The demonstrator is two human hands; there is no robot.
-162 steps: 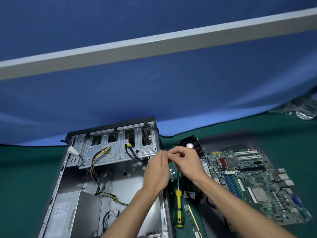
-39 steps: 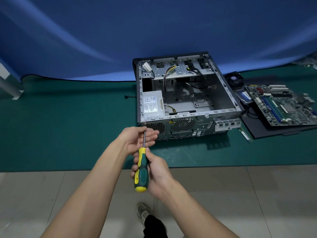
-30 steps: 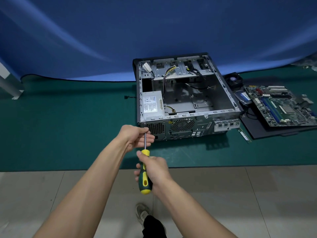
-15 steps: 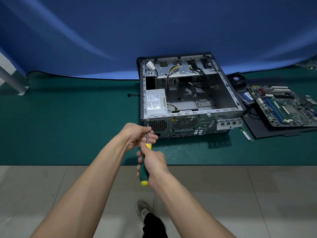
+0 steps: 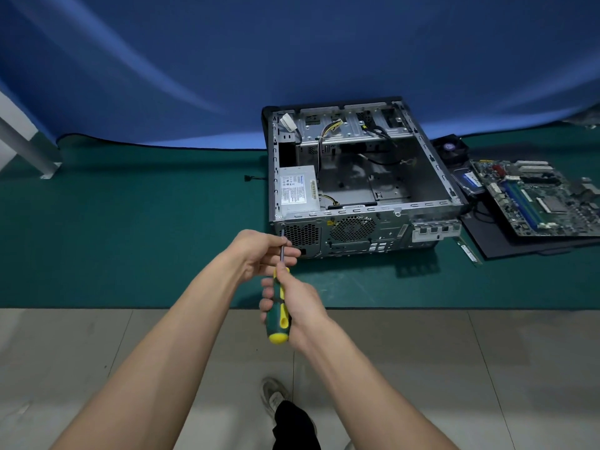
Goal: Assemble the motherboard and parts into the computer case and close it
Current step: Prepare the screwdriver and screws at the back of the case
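Observation:
The open computer case lies on its side on the green mat, with the power supply inside at its near left. My right hand grips the green and yellow handle of a screwdriver. The tip points at the near-left corner of the case's rear panel. My left hand pinches the metal shaft just behind the tip. The motherboard lies on a black panel to the right of the case.
A black fan and a drive with a blue label lie between the case and the motherboard. A memory stick rests on the mat by the panel's near corner. Grey tiled floor runs along the mat's near edge; my shoe is below.
Long ago my hands worked at the case's right edge from close up. Over the last second the screwdriver stayed at the case's rear-left corner while my right hand shifted its grip on the handle.

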